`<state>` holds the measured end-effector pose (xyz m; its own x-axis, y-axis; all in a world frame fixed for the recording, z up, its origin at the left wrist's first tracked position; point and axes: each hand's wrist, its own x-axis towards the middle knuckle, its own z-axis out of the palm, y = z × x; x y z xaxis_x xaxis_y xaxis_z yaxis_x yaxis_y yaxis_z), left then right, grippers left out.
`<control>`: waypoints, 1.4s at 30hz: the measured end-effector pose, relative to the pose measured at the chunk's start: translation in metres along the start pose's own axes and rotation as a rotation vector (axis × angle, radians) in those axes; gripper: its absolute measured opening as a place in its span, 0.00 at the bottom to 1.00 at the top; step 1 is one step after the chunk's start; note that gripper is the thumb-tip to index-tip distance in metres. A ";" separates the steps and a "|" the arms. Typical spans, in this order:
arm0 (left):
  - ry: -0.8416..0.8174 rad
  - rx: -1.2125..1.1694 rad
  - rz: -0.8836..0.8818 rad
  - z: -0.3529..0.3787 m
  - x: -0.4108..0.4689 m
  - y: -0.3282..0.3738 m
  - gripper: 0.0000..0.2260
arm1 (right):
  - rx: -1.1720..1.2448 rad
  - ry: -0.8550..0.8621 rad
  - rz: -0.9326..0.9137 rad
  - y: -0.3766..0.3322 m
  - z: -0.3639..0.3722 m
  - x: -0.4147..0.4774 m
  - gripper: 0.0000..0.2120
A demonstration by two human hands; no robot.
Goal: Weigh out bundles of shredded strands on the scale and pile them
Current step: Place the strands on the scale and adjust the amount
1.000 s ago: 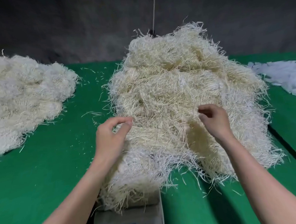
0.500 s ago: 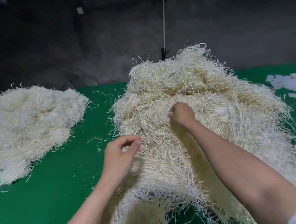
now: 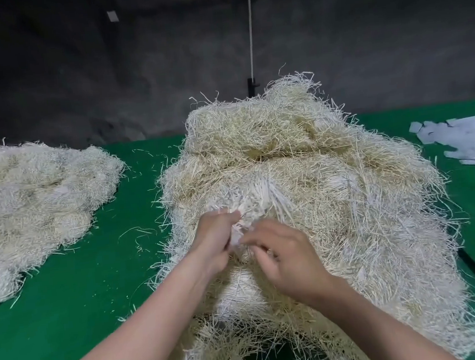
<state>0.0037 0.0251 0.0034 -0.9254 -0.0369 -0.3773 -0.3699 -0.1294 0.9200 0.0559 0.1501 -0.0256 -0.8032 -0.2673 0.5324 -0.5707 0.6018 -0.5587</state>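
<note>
A big heap of pale cream shredded strands fills the middle of the green table. Both my hands meet over its near slope. My left hand grips a small tuft of strands that fans upward from my fingers. My right hand pinches the same tuft from the right, fingers curled into it. A second, flatter pile of strands lies at the left side of the table. The scale is out of view, hidden under the strands near the bottom edge.
The green table surface shows between the two piles, with loose strands scattered on it. White paper slips lie at the right edge. A thin white pole rises behind the heap against a dark wall.
My right hand has come back from high on the heap to join my left hand, and both now hold one tuft. The view has tilted up, so the scale left the frame.
</note>
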 end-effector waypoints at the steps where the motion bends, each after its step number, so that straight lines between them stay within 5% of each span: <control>1: 0.039 0.148 0.091 -0.005 0.001 -0.002 0.02 | 0.028 0.053 0.085 0.005 -0.005 0.003 0.14; 3: 0.025 0.381 0.267 -0.011 0.000 -0.006 0.04 | 0.111 0.103 0.222 0.016 -0.011 0.016 0.24; 6: -0.065 0.460 0.435 -0.011 -0.008 0.000 0.09 | 0.331 -0.138 0.312 0.026 -0.007 0.040 0.35; 8: -0.104 0.432 0.495 -0.013 -0.010 0.008 0.11 | 0.167 -0.290 0.312 0.035 0.001 0.051 0.30; 12: -0.054 0.479 0.440 -0.027 -0.005 0.007 0.19 | -0.147 -0.241 0.442 0.068 0.003 0.061 0.21; 16: -0.025 0.354 0.355 -0.037 -0.004 0.008 0.14 | -0.511 -0.286 0.590 0.104 -0.017 0.043 0.16; 21: -0.039 0.393 0.356 -0.050 -0.001 0.021 0.12 | -0.483 -0.528 0.482 0.081 -0.045 0.051 0.17; 24: -0.106 0.332 0.316 -0.046 -0.006 0.020 0.06 | -0.310 -0.236 0.251 0.035 -0.057 0.074 0.24; 26: -0.172 0.211 0.284 -0.044 -0.009 0.022 0.07 | -0.145 -0.211 0.153 0.011 -0.045 0.082 0.19; 28: -0.217 0.037 0.284 -0.041 -0.016 0.028 0.02 | -0.051 -0.365 0.180 0.008 -0.017 0.081 0.11; 33: -0.109 -0.178 0.348 -0.051 -0.021 0.038 0.21 | -0.251 -0.439 0.436 0.077 0.003 0.051 0.03; 34: -0.093 -0.190 0.357 -0.053 -0.021 0.038 0.21 | -0.293 -0.442 0.504 0.089 -0.002 0.045 0.10; 39: 0.031 -0.111 0.436 -0.052 -0.026 0.039 0.04 | -0.429 -0.478 0.586 0.103 -0.011 0.034 0.08; 42: 0.059 -0.064 0.500 -0.048 -0.029 0.045 0.25 | -0.362 -0.531 0.494 0.066 -0.041 0.050 0.11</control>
<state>0.0177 -0.0274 0.0512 -0.9810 -0.1659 0.1002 0.1243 -0.1419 0.9820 -0.0150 0.2071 -0.0100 -0.9739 -0.1741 -0.1455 -0.1114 0.9256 -0.3619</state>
